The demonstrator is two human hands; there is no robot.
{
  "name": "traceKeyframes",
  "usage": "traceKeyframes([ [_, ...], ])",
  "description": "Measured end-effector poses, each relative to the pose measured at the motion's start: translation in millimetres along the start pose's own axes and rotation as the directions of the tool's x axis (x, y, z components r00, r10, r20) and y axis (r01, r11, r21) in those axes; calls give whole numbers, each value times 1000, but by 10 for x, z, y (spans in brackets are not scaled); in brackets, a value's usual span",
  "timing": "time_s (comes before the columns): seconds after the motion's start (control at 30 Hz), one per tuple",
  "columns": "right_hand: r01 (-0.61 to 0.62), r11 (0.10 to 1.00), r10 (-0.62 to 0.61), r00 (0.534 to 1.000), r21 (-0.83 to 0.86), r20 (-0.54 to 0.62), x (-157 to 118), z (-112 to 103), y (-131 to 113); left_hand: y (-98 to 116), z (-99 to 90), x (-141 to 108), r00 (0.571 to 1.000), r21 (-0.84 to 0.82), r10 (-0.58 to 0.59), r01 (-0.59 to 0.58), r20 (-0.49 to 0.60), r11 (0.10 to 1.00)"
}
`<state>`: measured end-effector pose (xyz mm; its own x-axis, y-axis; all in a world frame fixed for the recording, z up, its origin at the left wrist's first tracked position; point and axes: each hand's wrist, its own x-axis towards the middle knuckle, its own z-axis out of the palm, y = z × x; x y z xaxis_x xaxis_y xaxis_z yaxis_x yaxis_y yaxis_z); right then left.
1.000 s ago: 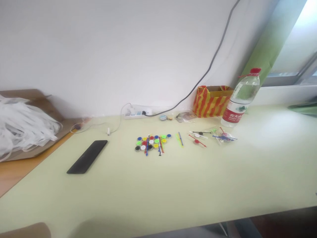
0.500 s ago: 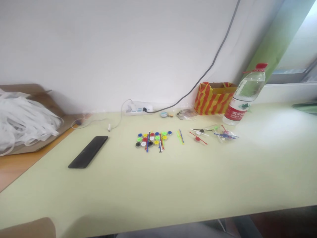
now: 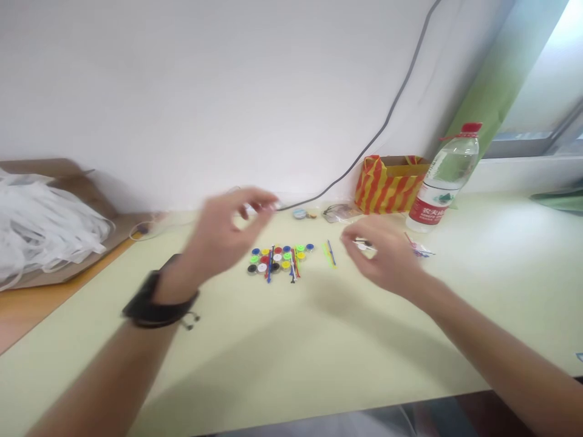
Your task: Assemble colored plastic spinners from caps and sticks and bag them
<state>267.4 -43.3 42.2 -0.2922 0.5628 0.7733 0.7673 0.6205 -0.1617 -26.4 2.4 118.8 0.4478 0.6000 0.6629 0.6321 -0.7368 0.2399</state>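
My left hand (image 3: 228, 233), smeared by motion, hangs above the table with its thumb and fingers curved and a gap between them; I see nothing in it. A black wrist strap (image 3: 157, 303) is on that wrist. Several small round coloured pieces (image 3: 277, 258) lie in rows to its right, with thin coloured arrow-shaped sticks (image 3: 271, 267) across them. My right hand (image 3: 387, 252), also blurred, hovers with fingers bent and parted over a white round piece (image 3: 363, 245) and other sticks, partly hiding them. A few loose sticks (image 3: 330, 254) lie between the hands.
A large water bottle (image 3: 444, 182) and a red-and-yellow striped bag (image 3: 389, 185) stand at the back right. Along the wall runs a grey cable (image 3: 387, 118). A cardboard box of white straps (image 3: 50, 230) stands left. My left forearm covers most of a black phone.
Both my hands have come into view from below and now hover over the table. The left one covers the phone and power strip. The camera view has shifted slightly.
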Motion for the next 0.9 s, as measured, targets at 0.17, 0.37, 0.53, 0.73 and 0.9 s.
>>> traceKeyframes([
  [0.17, -44, 962, 164, 881, -270, 443, -199, 551, 204, -250, 828, -292, 914, 69, 160, -199, 374, 978],
  [0.37, -9, 961, 156, 844, -276, 513, -315, 696, 271, -306, 1181, -537, 905, 128, 141, -208, 400, 970],
  [0.53, -20, 976, 127, 865, -218, 486, -313, 711, 269, -258, 1162, -548, 909, 14, 157, -176, 387, 984],
  [0.73, -72, 994, 103, 883, -86, 458, -363, 673, 249, -264, 1178, -580, 920, 17, 128, -144, 370, 989],
  [0.9, -90, 992, 122, 876, -91, 466, -386, 681, 274, -311, 1244, -601, 921, 61, 98, -130, 376, 990],
])
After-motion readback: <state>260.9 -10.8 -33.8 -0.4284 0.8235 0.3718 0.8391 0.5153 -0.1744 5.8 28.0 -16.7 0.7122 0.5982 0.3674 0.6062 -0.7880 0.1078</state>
